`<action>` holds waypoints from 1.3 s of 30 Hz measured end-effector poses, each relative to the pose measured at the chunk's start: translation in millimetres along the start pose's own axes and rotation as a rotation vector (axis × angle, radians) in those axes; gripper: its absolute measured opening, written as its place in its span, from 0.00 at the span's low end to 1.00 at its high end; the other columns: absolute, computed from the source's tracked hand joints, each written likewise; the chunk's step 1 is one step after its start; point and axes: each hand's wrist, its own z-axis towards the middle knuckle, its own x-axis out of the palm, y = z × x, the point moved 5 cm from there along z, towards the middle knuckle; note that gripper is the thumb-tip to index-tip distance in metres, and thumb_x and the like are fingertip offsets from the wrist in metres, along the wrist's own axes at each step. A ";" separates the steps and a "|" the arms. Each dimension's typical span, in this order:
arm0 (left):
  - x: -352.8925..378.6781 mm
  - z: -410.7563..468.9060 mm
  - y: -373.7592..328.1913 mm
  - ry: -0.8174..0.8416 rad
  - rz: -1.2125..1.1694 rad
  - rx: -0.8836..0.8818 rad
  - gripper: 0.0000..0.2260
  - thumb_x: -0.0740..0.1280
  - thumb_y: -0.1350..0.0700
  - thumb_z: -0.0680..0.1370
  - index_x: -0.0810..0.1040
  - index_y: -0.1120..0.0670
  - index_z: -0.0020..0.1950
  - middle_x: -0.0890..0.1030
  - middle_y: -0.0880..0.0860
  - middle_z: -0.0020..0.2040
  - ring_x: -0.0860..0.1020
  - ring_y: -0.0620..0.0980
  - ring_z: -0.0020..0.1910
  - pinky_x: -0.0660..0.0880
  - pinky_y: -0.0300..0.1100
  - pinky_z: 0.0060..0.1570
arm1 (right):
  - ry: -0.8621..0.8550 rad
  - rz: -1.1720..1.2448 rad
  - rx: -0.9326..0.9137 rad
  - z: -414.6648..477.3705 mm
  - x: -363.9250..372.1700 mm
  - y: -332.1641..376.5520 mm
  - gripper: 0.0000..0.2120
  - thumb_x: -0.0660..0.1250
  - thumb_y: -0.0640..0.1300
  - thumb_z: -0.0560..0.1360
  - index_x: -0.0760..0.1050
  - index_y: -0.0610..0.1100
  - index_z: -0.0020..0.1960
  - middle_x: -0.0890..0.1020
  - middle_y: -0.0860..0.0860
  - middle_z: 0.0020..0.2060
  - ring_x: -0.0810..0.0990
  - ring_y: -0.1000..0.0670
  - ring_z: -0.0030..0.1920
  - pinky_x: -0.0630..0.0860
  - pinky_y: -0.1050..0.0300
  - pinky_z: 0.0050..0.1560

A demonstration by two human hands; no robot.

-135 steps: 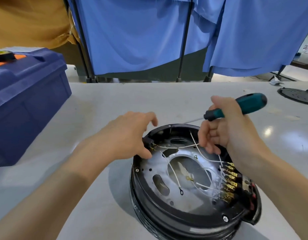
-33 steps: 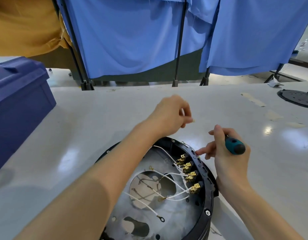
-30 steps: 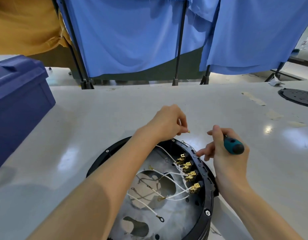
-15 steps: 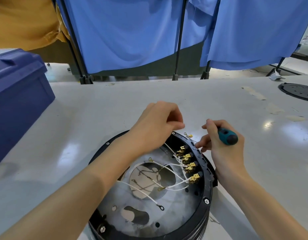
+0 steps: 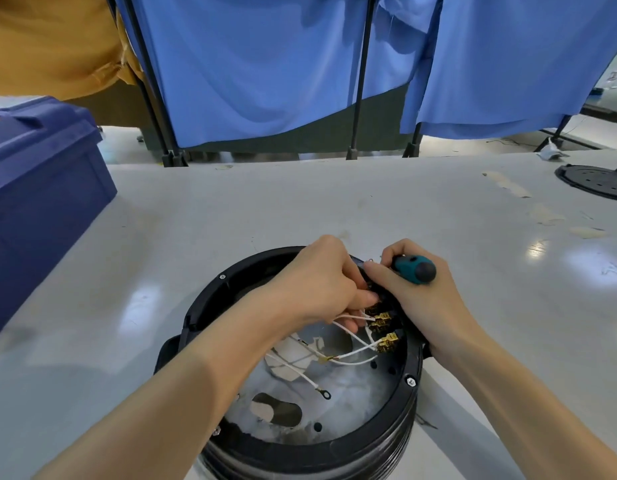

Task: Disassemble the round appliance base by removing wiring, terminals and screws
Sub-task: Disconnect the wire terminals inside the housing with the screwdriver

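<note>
Head view: round black base (image 5: 338, 452) sits on the grey table (image 5: 300, 209), directly under both hands, open side up. Thick ribbed plastic rim; a screw (image 5: 409, 381) shows in the rim just below the right wrist. Inside lies a dull silver metal plate (image 5: 352, 403) with a large central opening and a smaller oval cut-out. A row of brass terminals (image 5: 387, 342) runs along the inner wall beneath the right hand. Thin white wires (image 5: 352, 317) lead from them across the plate, one ending in a loose ring lug (image 5: 324, 395).

Left hand (image 5: 321, 282): fingers curled, pinching the wires at the top of the terminal row; exact contact point is hidden.

Right hand (image 5: 414, 296): wrapped around a teal-handled screwdriver (image 5: 412, 268), dark butt end towards the camera, shaft hidden. Heel of the hand rests on the rim.

Blue box (image 5: 40, 188) stands well left of the left hand. Flat black disc (image 5: 594, 180) lies far right of the right hand. Blue curtain (image 5: 265, 64) hangs beyond both hands.
</note>
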 end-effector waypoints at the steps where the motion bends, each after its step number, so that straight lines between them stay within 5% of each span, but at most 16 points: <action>1: 0.7 1.6 0.0 0.010 0.002 -0.020 0.04 0.71 0.62 0.75 0.80 0.62 0.44 0.83 0.58 0.32 0.80 0.46 0.27 0.70 0.31 0.22 | 0.023 0.018 -0.003 -0.6 0.2 0.2 0.10 0.73 0.40 0.73 0.72 0.45 0.37 0.77 0.46 0.31 0.75 0.48 0.32 0.72 0.55 0.31; 5: 0.3 7.9 -0.3 0.052 0.050 -0.079 0.05 0.71 0.63 0.75 0.81 0.62 0.39 0.83 0.58 0.32 0.82 0.49 0.30 0.72 0.33 0.24 | 0.099 0.118 0.022 -1.1 0.8 -2.2 0.12 0.74 0.39 0.71 0.71 0.44 0.39 0.80 0.46 0.32 0.78 0.48 0.32 0.76 0.55 0.32; 10: 4.1 10.6 -2.9 0.129 0.079 -0.171 0.07 0.67 0.62 0.78 0.78 0.67 0.47 0.81 0.53 0.28 0.79 0.47 0.26 0.71 0.33 0.22 | 0.103 0.129 0.028 0.0 0.4 -3.4 0.12 0.75 0.37 0.70 0.70 0.42 0.40 0.79 0.48 0.30 0.78 0.49 0.31 0.76 0.58 0.30; 13: 5.5 9.5 -4.6 0.087 0.106 -0.165 0.06 0.66 0.62 0.78 0.79 0.65 0.47 0.82 0.52 0.28 0.81 0.47 0.29 0.70 0.34 0.24 | 0.091 0.145 0.026 0.4 1.2 -3.7 0.12 0.74 0.36 0.71 0.71 0.43 0.39 0.78 0.47 0.30 0.78 0.49 0.30 0.75 0.58 0.29; 18: 10.8 5.9 -0.9 -0.131 0.053 -0.119 0.05 0.65 0.67 0.72 0.81 0.64 0.40 0.78 0.54 0.23 0.74 0.46 0.20 0.73 0.35 0.25 | 0.086 0.172 0.012 -0.4 0.8 -2.9 0.12 0.74 0.35 0.70 0.70 0.41 0.39 0.77 0.46 0.29 0.77 0.48 0.29 0.74 0.58 0.28; 23: 8.5 -2.9 1.0 -0.242 0.071 -0.107 0.08 0.64 0.66 0.67 0.83 0.60 0.33 0.78 0.53 0.22 0.69 0.41 0.16 0.64 0.29 0.20 | 0.068 0.184 0.028 -0.9 -0.5 -4.7 0.12 0.75 0.35 0.69 0.72 0.43 0.37 0.77 0.43 0.31 0.78 0.47 0.29 0.74 0.57 0.28; 29: 1.8 -13.3 19.3 -0.249 0.038 -0.133 0.08 0.68 0.64 0.70 0.83 0.59 0.31 0.78 0.52 0.23 0.70 0.40 0.18 0.66 0.31 0.20 | 0.051 0.177 0.026 0.9 -2.8 -5.0 0.13 0.76 0.37 0.68 0.72 0.44 0.36 0.77 0.45 0.32 0.78 0.48 0.30 0.74 0.58 0.29; 35: -17.8 -25.7 40.2 -0.198 -0.092 -0.095 0.11 0.65 0.65 0.77 0.81 0.60 0.35 0.81 0.55 0.27 0.79 0.51 0.25 0.75 0.42 0.29 | -0.023 0.124 0.000 1.4 -4.1 -2.2 0.13 0.76 0.37 0.68 0.72 0.45 0.35 0.77 0.49 0.29 0.77 0.50 0.31 0.74 0.59 0.31; 39: -12.7 -20.0 28.5 -0.197 -0.033 -0.026 0.09 0.65 0.61 0.78 0.80 0.56 0.37 0.82 0.53 0.29 0.77 0.48 0.22 0.70 0.37 0.27 | -0.008 0.161 0.014 -0.7 -3.1 -0.9 0.13 0.76 0.36 0.69 0.72 0.44 0.35 0.79 0.51 0.28 0.78 0.51 0.30 0.74 0.61 0.30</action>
